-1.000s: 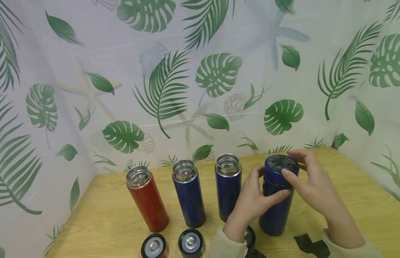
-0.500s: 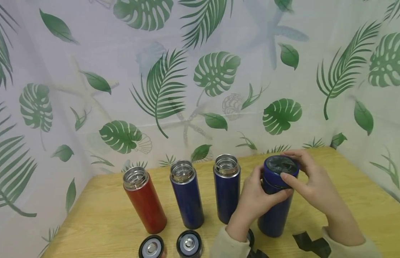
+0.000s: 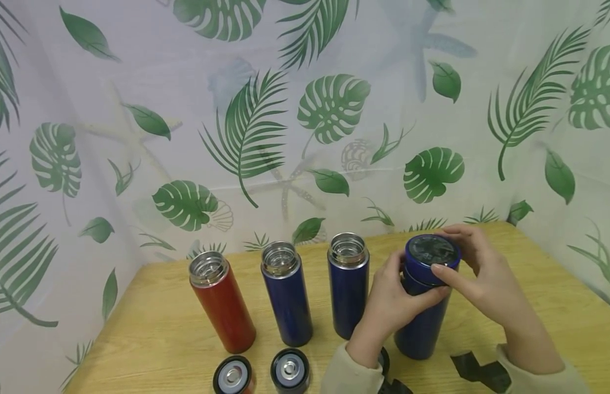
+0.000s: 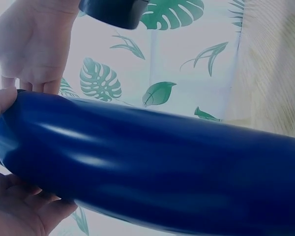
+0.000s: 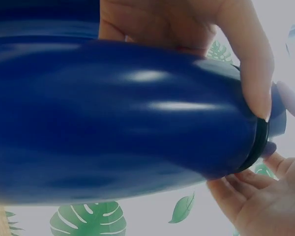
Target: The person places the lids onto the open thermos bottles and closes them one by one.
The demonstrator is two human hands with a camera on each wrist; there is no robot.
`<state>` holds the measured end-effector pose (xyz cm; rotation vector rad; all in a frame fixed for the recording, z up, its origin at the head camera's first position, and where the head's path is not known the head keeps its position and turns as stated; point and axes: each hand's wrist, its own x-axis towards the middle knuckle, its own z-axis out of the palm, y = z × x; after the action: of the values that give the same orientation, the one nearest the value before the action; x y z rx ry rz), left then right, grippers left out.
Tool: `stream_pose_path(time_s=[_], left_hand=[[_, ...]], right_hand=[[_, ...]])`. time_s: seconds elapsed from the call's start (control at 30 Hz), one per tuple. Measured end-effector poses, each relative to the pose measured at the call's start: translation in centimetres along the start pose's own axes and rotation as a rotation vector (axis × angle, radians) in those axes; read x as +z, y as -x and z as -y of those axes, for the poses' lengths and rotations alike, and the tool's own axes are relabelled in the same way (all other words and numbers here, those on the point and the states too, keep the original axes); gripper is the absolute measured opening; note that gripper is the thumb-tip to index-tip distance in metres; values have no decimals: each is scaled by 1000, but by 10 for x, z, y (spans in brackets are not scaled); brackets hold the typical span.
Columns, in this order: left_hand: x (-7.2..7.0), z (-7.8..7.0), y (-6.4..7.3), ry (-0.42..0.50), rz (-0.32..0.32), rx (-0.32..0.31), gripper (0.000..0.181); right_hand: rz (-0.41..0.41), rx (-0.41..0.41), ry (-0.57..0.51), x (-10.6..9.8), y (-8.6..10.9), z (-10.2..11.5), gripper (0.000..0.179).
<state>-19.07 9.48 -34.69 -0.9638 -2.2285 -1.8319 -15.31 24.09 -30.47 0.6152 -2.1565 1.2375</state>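
Observation:
A blue thermos bottle (image 3: pixel 419 331) stands at the right of the row with its blue lid (image 3: pixel 433 254) at the mouth. My left hand (image 3: pixel 389 300) grips the upper body, thumb across the front just below the lid. The right hand (image 3: pixel 489 282) holds the lid's rim between thumb and fingers. A dark ring (image 5: pixel 258 145) shows between body and lid in the right wrist view. The bottle's blue body (image 4: pixel 152 162) fills much of the left wrist view, with both hands around its top end.
To the left stand a lidless red bottle (image 3: pixel 226 312) and two lidless blue bottles (image 3: pixel 288 306). Upturned lids (image 3: pixel 290 369) lie in front of them, one partly hidden by the left sleeve. A black strap (image 3: pixel 479 372) lies near the right sleeve on the wooden table (image 3: pixel 152 317).
Both hands keep their hold on the bottle and lid. The lid tips slightly at mid-span and now sits a little more level. The head view has shifted slightly.

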Motion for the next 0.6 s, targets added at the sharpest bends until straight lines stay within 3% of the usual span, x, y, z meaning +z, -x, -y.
stream_pose_path(time_s=[0.17, 0.33, 0.47, 0.6], left_hand=[[0, 0, 0, -15, 1, -12, 57], [0, 2, 1, -28, 10, -13, 58], [-1, 2, 1, -29, 11, -12, 58], [-1, 1, 1, -27, 8, 7, 57]], right_hand=[[30, -67, -167, -3, 1, -2, 59], [69, -83, -271, -5, 2, -6, 56], [98, -90, -272, -7, 1, -8, 52], [112, -93, -155, -8, -1, -7, 52]])
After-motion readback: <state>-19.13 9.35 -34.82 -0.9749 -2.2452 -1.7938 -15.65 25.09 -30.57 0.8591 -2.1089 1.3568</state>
